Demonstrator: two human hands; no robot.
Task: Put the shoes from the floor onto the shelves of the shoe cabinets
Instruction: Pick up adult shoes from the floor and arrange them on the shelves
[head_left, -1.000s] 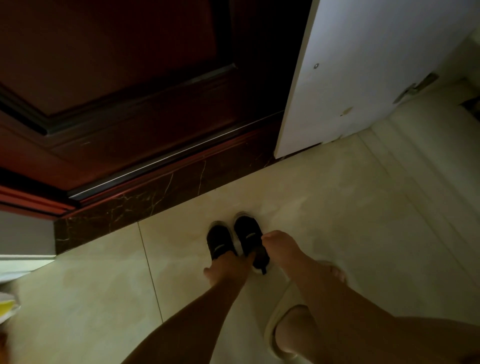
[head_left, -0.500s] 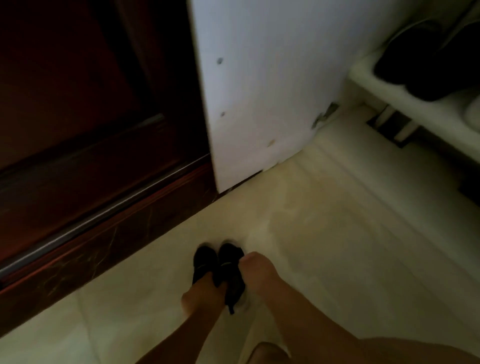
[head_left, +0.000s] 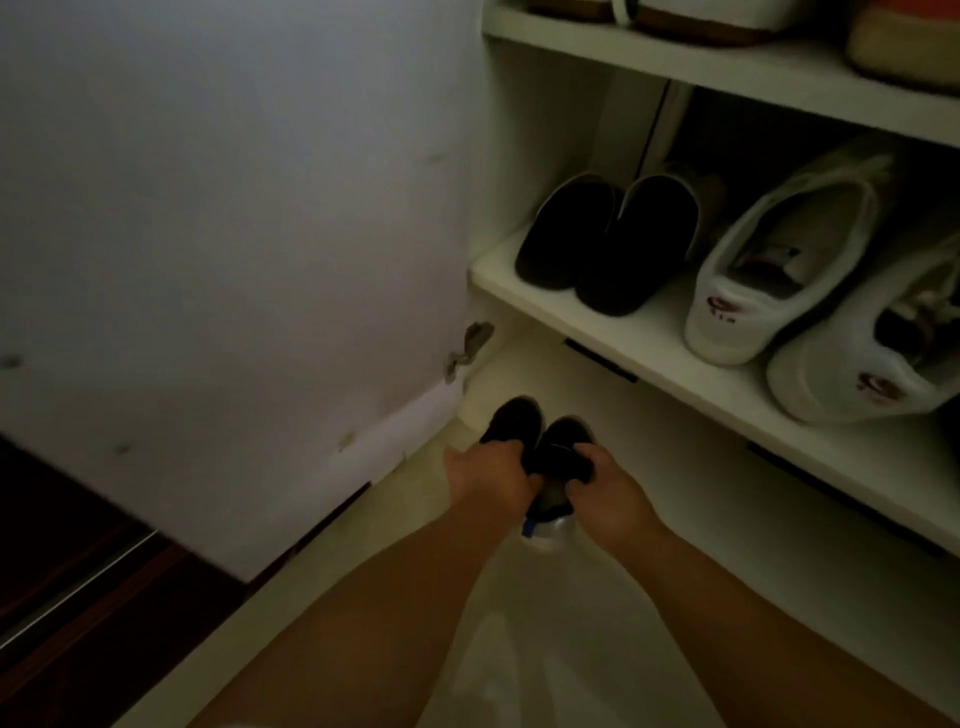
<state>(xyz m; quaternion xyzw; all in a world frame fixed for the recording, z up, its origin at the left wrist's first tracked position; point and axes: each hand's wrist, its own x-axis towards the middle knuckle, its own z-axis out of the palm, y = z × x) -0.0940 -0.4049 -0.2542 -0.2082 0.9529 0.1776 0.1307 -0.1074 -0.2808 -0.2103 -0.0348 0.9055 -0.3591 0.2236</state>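
Two small black shoes with pale soles are held side by side above the floor, toes pointing away from me. My left hand (head_left: 488, 475) grips the left black shoe (head_left: 511, 422) at its heel. My right hand (head_left: 608, 488) grips the right black shoe (head_left: 563, 441) the same way. They hang just in front of the open shoe cabinet, below its lower shelf (head_left: 649, 338) and beside the bottom hinge of the white cabinet door (head_left: 234, 260).
A pair of black slippers (head_left: 602, 244) and a pair of white sneakers (head_left: 810, 291) stand on the lower shelf. Other shoes sit on the upper shelf (head_left: 727, 62). The door stands open on my left, with a dark wooden doorframe (head_left: 78, 597) beyond it. The floor is pale tile.
Both hands have lifted the black shoes off the floor and carried them right, to the open cabinet. My view has swung from the dark door to the shelves.
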